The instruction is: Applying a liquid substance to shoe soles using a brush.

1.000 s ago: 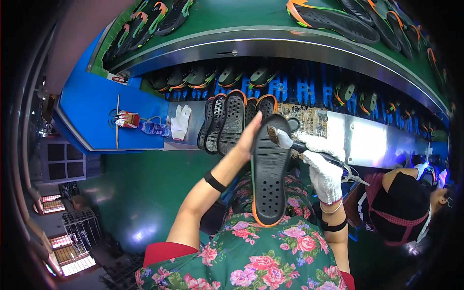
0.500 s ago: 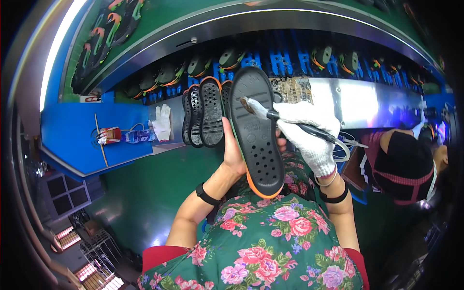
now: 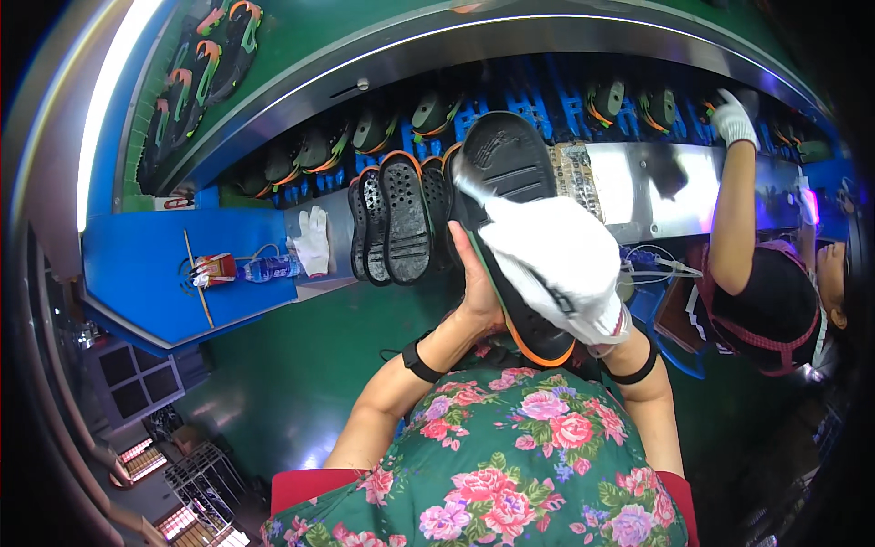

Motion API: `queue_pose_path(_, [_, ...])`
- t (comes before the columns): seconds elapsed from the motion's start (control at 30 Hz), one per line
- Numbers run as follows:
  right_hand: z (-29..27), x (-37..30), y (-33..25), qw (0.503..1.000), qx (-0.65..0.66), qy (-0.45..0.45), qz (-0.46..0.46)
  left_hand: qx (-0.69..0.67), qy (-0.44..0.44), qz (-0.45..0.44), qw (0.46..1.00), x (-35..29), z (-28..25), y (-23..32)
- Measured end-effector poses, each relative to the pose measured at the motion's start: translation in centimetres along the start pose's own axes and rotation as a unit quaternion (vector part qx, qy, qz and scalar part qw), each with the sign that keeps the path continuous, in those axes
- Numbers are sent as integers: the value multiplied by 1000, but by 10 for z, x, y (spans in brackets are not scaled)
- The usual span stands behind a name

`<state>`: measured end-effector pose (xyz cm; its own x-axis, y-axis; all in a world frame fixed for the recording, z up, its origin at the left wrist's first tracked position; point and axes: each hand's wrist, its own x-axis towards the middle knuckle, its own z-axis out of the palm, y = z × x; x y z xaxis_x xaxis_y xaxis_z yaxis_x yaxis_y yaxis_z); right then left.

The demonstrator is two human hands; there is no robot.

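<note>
the bare left hand [image 3: 480, 287] grips a black shoe sole [image 3: 510, 228] with an orange edge from behind, holding it tilted up in front of the chest, tread side toward the face. the right hand [image 3: 561, 264], in a white glove, is closed over the middle of the sole; what it clasps is hidden by the glove, though a pale brush tip [image 3: 469, 187] seems to rest on the upper tread. behind, a row of black soles [image 3: 401, 228] stands on edge against the steel ledge [image 3: 638, 182], just beside a spare white glove [image 3: 313, 239], a small bottle [image 3: 264, 268] and a thin stick [image 3: 196, 278] on the blue shelf [image 3: 137, 283]. to the right, a co-worker's gloved hand [image 3: 732, 118] reaches up toward the conveyor racks [image 3: 547, 105].

judged from this view, good work here calls for a firm left grip low on the sole so it does not twist, even strokes reaching the rim, and care that the glove does not smear the treated face.
</note>
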<state>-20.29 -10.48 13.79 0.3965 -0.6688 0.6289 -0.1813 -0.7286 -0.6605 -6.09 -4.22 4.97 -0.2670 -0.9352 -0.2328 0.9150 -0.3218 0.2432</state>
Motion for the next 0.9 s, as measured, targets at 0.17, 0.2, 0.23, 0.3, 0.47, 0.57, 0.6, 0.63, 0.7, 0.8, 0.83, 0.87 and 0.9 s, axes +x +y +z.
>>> queue_pose_path(0.17, [1,4,4,995,2,71,66,-119,-103,3,988,5,-23,0])
queue_pose_path(0.2, [-1,6,2,997,-17,57,47,-107,-93,13,990,5,-22,0])
queue_pose_path(0.23, [-2,8,-1,998,-35,43,27,-111,-70,10,991,5,-20,2])
queue_pose_path(0.3, [3,2,-1,999,-41,15,-2,-92,-35,9,995,6,-19,4])
queue_pose_path(0.47, [11,-9,6,996,63,45,33,43,14,60,997,17,-18,8])
queue_pose_path(0.57, [10,-14,10,995,48,70,52,165,167,93,968,20,-5,5])
queue_pose_path(0.6, [12,-15,9,996,41,64,44,11,40,65,997,20,-22,8])
queue_pose_path(0.63, [13,-15,8,997,31,60,32,0,13,54,998,21,-37,9])
queue_pose_path(0.7, [18,-16,6,998,31,58,2,109,34,72,991,19,-81,5])
queue_pose_path(0.8, [13,-16,6,994,71,75,41,66,17,48,997,20,-89,10])
queue_pose_path(0.83, [10,-17,6,991,86,67,75,54,26,48,997,21,-86,13])
queue_pose_path(0.87, [8,-26,15,991,83,74,71,39,61,40,997,22,-71,14])
queue_pose_path(0.9, [8,-26,13,996,55,51,55,26,79,37,996,22,-63,16])
